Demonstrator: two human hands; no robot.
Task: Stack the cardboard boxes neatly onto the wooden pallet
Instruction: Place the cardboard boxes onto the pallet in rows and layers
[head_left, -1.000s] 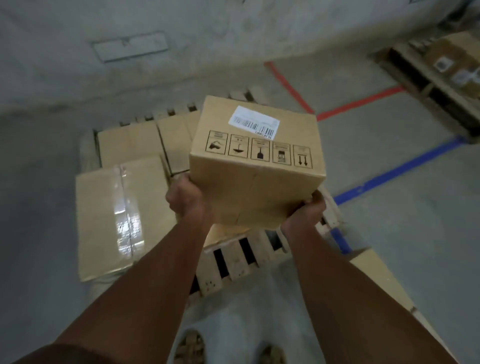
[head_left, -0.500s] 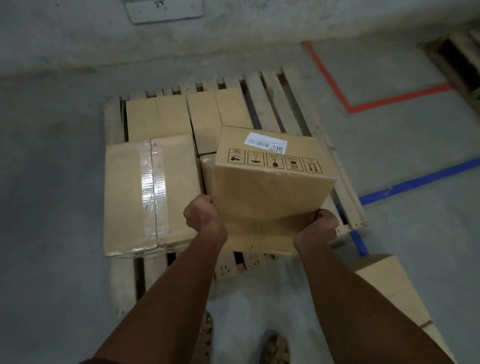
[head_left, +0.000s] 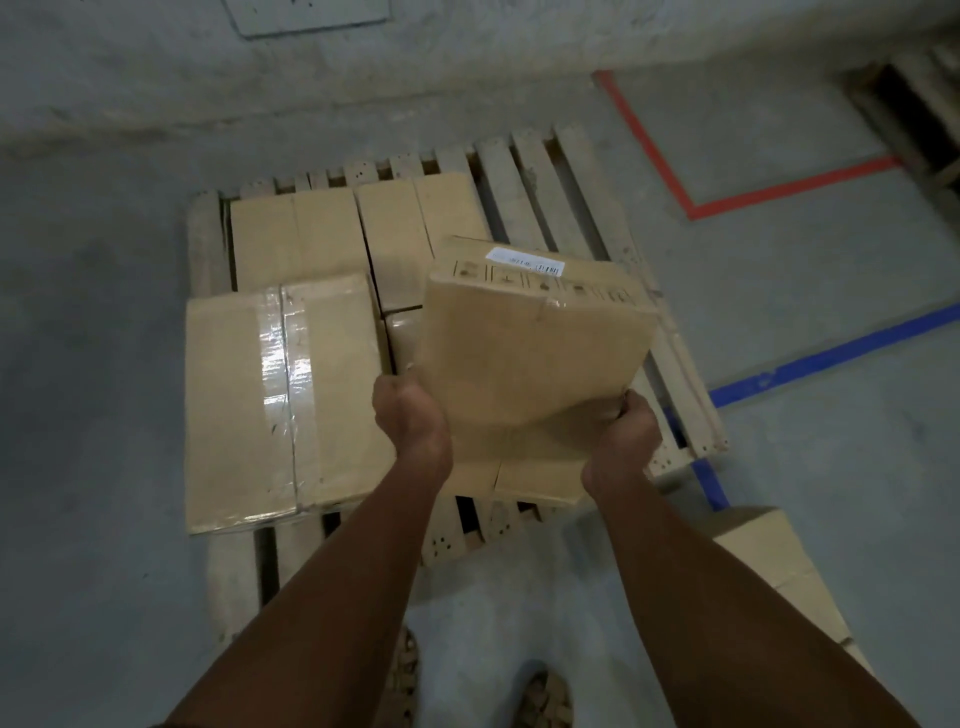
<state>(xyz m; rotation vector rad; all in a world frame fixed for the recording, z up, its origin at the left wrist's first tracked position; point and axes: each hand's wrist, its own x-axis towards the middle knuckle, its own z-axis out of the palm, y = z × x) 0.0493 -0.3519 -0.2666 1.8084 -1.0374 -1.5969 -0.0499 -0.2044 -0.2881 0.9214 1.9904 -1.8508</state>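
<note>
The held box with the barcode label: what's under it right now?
Under the held box, gripped by the left hand and right hand, a lower cardboard box lies on the wooden pallet. Most of that box's top is covered; I cannot tell whether they touch.

Label (head_left: 526, 260): white barcode sticker on the held box (head_left: 530, 343), print too blurred to read.
Symbols (head_left: 540, 281): row of handling marks just below the label, unreadable.
</note>
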